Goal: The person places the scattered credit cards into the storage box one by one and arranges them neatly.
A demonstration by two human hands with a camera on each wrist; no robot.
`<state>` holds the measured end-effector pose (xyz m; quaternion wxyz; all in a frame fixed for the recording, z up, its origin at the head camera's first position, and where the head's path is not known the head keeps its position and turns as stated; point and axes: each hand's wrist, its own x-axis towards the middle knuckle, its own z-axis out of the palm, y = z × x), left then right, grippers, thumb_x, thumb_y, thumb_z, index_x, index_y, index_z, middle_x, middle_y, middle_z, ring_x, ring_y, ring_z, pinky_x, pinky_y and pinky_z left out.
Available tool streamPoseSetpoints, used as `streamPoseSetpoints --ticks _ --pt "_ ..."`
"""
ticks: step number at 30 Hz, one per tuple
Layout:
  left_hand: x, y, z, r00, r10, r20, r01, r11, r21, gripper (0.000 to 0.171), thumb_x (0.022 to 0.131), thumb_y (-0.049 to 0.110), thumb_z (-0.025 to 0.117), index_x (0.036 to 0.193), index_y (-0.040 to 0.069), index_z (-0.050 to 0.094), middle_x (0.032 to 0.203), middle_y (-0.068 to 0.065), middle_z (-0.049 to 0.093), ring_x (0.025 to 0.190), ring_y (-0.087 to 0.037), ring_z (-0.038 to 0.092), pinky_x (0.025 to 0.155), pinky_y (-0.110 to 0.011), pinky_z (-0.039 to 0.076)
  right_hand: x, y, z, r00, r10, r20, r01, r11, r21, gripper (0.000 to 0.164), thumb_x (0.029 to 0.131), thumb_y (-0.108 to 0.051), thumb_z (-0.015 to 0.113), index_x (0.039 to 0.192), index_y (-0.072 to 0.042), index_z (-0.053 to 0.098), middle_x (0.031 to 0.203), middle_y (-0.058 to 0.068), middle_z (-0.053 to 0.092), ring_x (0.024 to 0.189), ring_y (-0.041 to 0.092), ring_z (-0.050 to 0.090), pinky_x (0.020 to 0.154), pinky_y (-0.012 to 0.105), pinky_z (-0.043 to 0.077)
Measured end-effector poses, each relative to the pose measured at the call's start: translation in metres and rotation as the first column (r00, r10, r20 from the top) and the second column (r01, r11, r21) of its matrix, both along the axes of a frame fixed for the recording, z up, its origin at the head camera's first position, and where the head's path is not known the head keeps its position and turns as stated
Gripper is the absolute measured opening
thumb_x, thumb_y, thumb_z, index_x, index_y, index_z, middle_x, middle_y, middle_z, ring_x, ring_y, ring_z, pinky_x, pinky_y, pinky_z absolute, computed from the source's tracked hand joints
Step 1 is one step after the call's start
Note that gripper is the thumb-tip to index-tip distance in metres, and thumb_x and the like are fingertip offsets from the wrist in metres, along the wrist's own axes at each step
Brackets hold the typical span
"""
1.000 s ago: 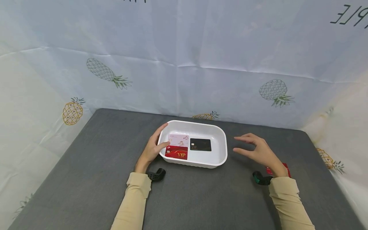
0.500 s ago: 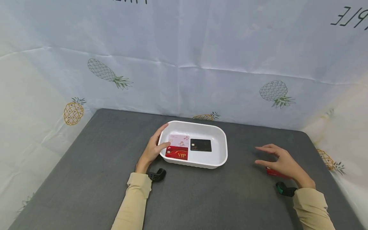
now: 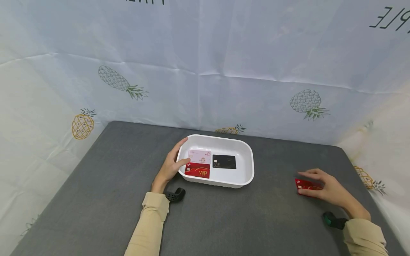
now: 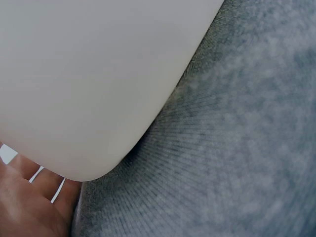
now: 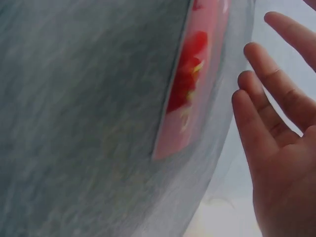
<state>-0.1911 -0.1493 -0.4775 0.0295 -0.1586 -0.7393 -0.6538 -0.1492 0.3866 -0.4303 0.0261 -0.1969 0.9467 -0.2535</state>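
My left hand (image 3: 169, 166) grips the left end of a white plastic tray (image 3: 245, 174), thumb over the rim and fingers along its outer side. In the left wrist view those fingers (image 4: 42, 185) lie against the tray's pale wall. Inside lie a pink VIP card (image 3: 199, 155), a red VIP card (image 3: 201, 171) under it in view, and a black VIP card (image 3: 224, 161) to their right. Over at the right, my right hand (image 3: 331, 189) hovers above another red card (image 3: 306, 185), thumb and fingers spread apart on either side. The right wrist view shows its fingers (image 5: 276, 84) extended, apart from the card.
A dark grey cloth-covered table (image 3: 256, 220) bears everything. Behind it hangs a pale curtain (image 3: 205, 99) with printed pineapples, meeting the table's back edge. Black bands (image 3: 334, 221) are worn on both wrists.
My right hand has moved right and toward me, away from beside the tray to over the red card. The left hand and tray have stayed in place.
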Motion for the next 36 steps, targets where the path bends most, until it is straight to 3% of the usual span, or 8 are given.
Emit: streamPoseSetpoints --ticks 5,10,15,20,27,36 --pt "0.000 0.000 0.000 1.000 -0.002 0.003 0.002 1.000 0.007 0.074 0.090 0.003 0.061 0.159 0.006 0.034 0.150 -0.028 0.045 0.124 -0.041 0.052 0.099 -0.026 0.047 0.001 0.009 -0.008 0.998 0.033 0.049 -0.035 0.999 0.031 0.066 0.076 -0.016 0.090 0.132 0.007 0.063 0.125 0.023 0.055 0.103 -0.025 0.027 0.072 0.022 0.051" --pt "0.001 0.000 0.000 1.000 -0.004 -0.002 0.004 1.000 0.006 0.074 0.091 0.003 0.060 0.159 0.005 0.033 0.150 -0.029 0.045 0.123 -0.043 0.052 0.096 -0.021 0.047 -0.001 0.015 -0.012 0.999 0.046 0.029 -0.047 0.997 0.059 0.061 0.076 -0.015 0.089 0.128 0.006 0.067 0.123 0.021 0.056 0.104 -0.025 0.026 0.074 0.023 0.049" --pt "0.000 0.000 -0.001 1.000 -0.001 -0.005 0.001 1.000 -0.004 0.074 0.090 0.003 0.061 0.159 0.005 0.033 0.152 -0.028 0.044 0.124 -0.043 0.052 0.101 -0.034 0.048 -0.003 0.017 -0.011 0.998 0.058 0.018 -0.059 0.996 0.061 0.053 0.076 -0.015 0.089 0.122 0.003 0.070 0.120 0.022 0.057 0.103 -0.015 0.036 0.071 0.024 0.049" --pt "0.000 0.001 0.000 1.000 0.001 0.003 -0.001 1.000 -0.009 0.075 0.090 0.005 0.062 0.159 0.007 0.033 0.154 -0.026 0.043 0.126 -0.043 0.051 0.106 -0.050 0.045 -0.003 0.016 -0.012 0.998 0.062 0.011 -0.062 0.998 0.025 0.048 0.075 -0.011 0.089 0.118 0.000 0.069 0.119 0.022 0.057 0.100 -0.018 0.035 0.068 0.023 0.049" --pt "-0.001 0.001 -0.001 1.000 0.004 -0.006 -0.004 1.000 -0.011 0.074 0.090 0.004 0.061 0.159 0.005 0.034 0.154 -0.026 0.043 0.127 -0.044 0.050 0.106 -0.050 0.045 -0.004 0.015 -0.014 0.989 0.114 -0.092 -0.118 0.992 -0.037 0.052 0.069 -0.004 0.091 0.114 -0.005 0.066 0.106 0.011 0.061 0.096 -0.011 0.046 0.066 0.021 0.049" --pt "-0.001 0.001 0.000 1.000 0.009 0.000 -0.009 1.000 -0.005 0.075 0.089 0.003 0.061 0.159 0.006 0.034 0.152 -0.027 0.044 0.125 -0.043 0.051 0.105 -0.048 0.045 -0.001 0.014 -0.011 0.998 0.057 -0.026 -0.057 0.998 0.023 0.053 0.073 -0.011 0.091 0.119 0.000 0.069 0.110 0.017 0.063 0.092 -0.010 0.046 0.064 0.023 0.048"
